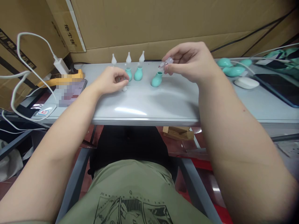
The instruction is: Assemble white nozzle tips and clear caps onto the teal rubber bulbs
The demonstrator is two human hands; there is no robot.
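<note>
My right hand (190,60) pinches a small clear plastic connector (168,63) between thumb and fingertips. Just below and left of it, a small teal squeeze bulb (156,79) leans on the table, its open neck upward. My left hand (112,79) rests on the table with fingers curled and thumb close to them; whatever they grip is hidden. A small white tip (124,89) shows beneath that thumb. Beside the left fingers stand a teal bulb (129,74), partly covered, and another teal bulb (138,73). Behind these rise three white nozzles (129,58) with narrow tips.
On the right lie several teal bulbs (233,71), a white mouse-like object (246,82) and a dark phone (277,88). A white charger (61,66) with cables and a yellow item (70,78) occupy the left. Cardboard (149,28) walls the table's back edge.
</note>
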